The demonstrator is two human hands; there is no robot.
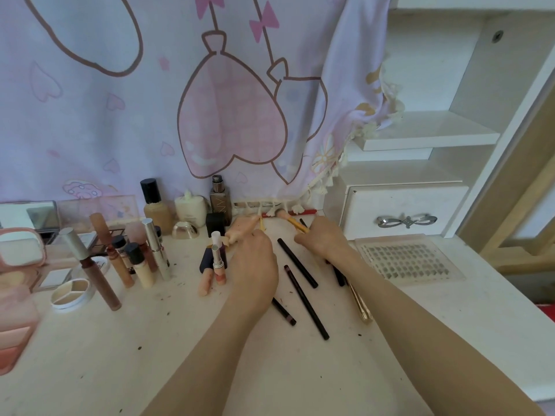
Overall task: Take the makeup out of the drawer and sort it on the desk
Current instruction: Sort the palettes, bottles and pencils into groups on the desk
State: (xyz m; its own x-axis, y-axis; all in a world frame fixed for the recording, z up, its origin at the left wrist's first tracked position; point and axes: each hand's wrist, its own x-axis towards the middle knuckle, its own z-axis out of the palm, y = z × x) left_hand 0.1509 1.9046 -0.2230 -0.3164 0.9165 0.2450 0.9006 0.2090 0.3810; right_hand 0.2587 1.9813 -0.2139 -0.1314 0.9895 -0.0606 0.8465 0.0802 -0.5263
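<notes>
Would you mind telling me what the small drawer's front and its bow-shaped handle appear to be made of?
The drawer front looks like white-painted wood or laminate board: a flat, matte, opaque panel with a routed border. Which of the two cannot be told. The bow-shaped handle looks like polished metal, silver with bright highlights, though chrome-coated plastic is possible.

A pale lilac cloth (120, 121) printed with pink hearts outlined in brown and pink bows was hung behind the white desk (150, 355). Black pencils (297, 262) were laid out, and a yellow-handled brush (295, 225). A beige foundation bottle (156, 205) was capped in black. The white drawer (402, 211) was fitted with a silver bow handle (407, 221).
</notes>
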